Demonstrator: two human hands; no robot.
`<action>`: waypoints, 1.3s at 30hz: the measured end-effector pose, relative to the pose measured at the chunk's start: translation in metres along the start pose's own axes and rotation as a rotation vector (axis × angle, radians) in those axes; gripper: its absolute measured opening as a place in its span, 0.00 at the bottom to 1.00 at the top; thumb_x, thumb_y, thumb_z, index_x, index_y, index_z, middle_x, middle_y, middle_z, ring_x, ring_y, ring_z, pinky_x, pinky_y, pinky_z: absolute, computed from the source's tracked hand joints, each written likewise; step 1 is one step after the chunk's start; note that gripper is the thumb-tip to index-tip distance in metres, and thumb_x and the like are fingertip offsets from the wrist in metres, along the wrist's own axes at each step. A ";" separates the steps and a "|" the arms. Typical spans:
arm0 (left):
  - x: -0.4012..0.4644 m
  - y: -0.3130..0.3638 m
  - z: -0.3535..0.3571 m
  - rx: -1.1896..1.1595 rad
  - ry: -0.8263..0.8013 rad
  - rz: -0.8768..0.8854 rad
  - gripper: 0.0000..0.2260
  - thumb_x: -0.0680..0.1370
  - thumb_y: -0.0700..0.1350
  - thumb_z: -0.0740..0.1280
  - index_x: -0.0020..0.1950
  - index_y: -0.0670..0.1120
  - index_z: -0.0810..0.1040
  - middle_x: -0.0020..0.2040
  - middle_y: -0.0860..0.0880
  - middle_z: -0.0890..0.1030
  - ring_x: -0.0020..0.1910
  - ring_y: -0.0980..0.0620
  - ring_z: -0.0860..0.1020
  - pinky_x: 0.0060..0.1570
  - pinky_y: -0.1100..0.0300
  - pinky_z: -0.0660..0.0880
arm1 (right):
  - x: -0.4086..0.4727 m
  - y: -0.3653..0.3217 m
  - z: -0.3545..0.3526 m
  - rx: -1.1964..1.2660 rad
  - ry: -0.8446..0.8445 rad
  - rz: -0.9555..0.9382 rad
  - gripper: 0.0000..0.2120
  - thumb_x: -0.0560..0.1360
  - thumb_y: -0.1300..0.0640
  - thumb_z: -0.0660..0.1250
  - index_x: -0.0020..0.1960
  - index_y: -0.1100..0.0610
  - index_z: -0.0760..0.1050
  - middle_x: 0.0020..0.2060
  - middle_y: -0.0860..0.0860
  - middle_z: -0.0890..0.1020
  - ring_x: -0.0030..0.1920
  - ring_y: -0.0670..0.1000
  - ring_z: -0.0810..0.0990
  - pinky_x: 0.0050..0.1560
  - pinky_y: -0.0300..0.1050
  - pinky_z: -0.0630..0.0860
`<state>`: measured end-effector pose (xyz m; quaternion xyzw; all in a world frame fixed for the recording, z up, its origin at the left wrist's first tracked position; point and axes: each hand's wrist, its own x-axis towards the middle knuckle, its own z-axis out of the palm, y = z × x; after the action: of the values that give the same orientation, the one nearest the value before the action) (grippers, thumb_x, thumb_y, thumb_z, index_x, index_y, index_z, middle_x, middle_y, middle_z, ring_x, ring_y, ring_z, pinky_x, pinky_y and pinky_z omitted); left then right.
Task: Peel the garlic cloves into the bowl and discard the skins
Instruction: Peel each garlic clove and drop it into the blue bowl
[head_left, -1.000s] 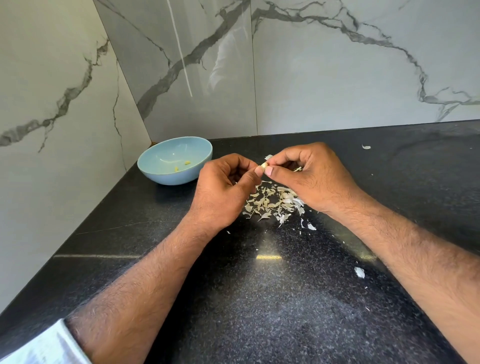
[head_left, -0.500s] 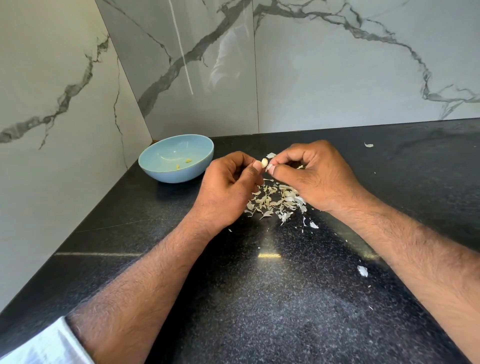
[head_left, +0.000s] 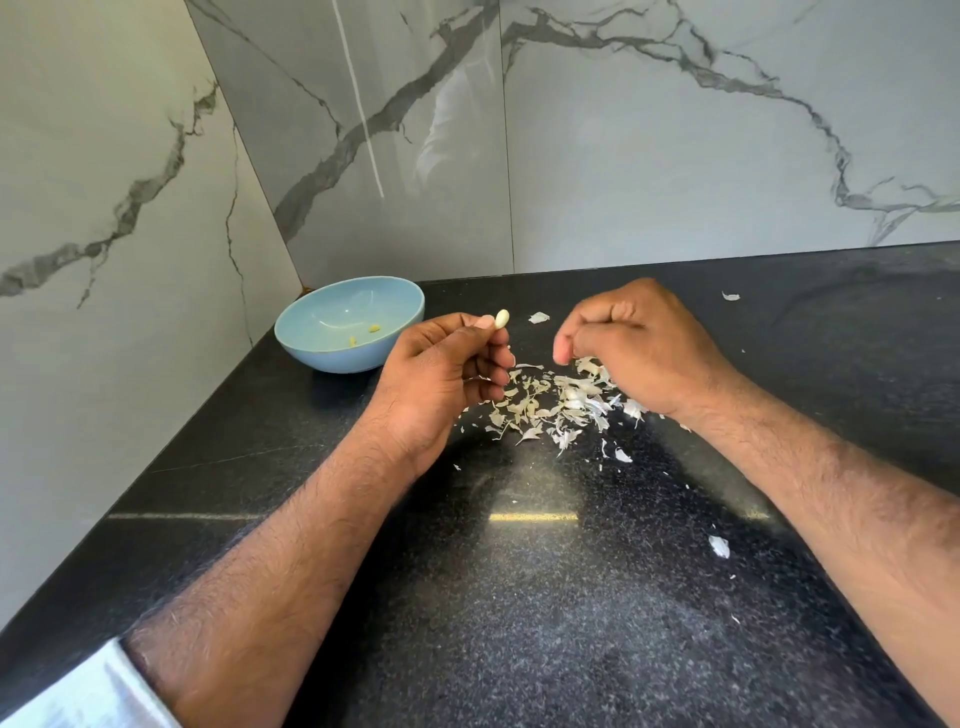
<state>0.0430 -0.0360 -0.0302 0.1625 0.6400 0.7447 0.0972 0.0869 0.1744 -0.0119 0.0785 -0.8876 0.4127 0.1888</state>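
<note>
My left hand (head_left: 447, 374) pinches a small peeled garlic clove (head_left: 502, 318) between thumb and fingertip, held up just right of the light blue bowl (head_left: 296, 332). Two yellowish cloves (head_left: 363, 334) lie inside the bowl. My right hand (head_left: 634, 348) hovers with curled fingers over the far right side of a pile of garlic skins (head_left: 550, 405) on the black counter; whether it holds anything is hidden by the fingers.
The black speckled counter (head_left: 519, 597) meets marble walls at the left and back, with the bowl in the corner. Loose skin bits lie at the back right (head_left: 731, 296), front right (head_left: 719, 546) and behind the hands (head_left: 538, 317).
The hands have come apart. My left hand keeps the clove and has shifted left toward the bowl; my right hand has dropped to the right over the skin pile.
</note>
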 end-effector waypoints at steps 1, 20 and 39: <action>0.000 0.000 0.000 0.000 0.001 -0.004 0.12 0.87 0.42 0.64 0.46 0.42 0.82 0.39 0.44 0.82 0.37 0.49 0.78 0.41 0.54 0.76 | 0.002 0.000 0.000 -0.002 -0.013 0.016 0.14 0.79 0.49 0.66 0.46 0.55 0.87 0.35 0.44 0.86 0.33 0.43 0.82 0.39 0.40 0.77; 0.001 0.012 -0.015 0.215 0.099 0.032 0.11 0.85 0.44 0.68 0.50 0.39 0.83 0.38 0.45 0.83 0.34 0.50 0.78 0.33 0.58 0.73 | 0.004 0.004 0.014 0.341 0.096 0.074 0.10 0.84 0.53 0.68 0.45 0.54 0.84 0.32 0.52 0.76 0.31 0.51 0.72 0.34 0.46 0.76; 0.007 0.023 -0.036 0.273 0.171 0.051 0.11 0.84 0.47 0.70 0.51 0.39 0.84 0.39 0.46 0.86 0.35 0.50 0.79 0.32 0.59 0.73 | -0.009 -0.023 0.020 0.897 -0.072 0.337 0.12 0.69 0.61 0.75 0.50 0.66 0.84 0.39 0.62 0.85 0.34 0.50 0.81 0.38 0.43 0.84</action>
<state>0.0245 -0.0701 -0.0109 0.1267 0.7367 0.6642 0.0004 0.0969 0.1440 -0.0111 0.0217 -0.6283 0.7768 0.0360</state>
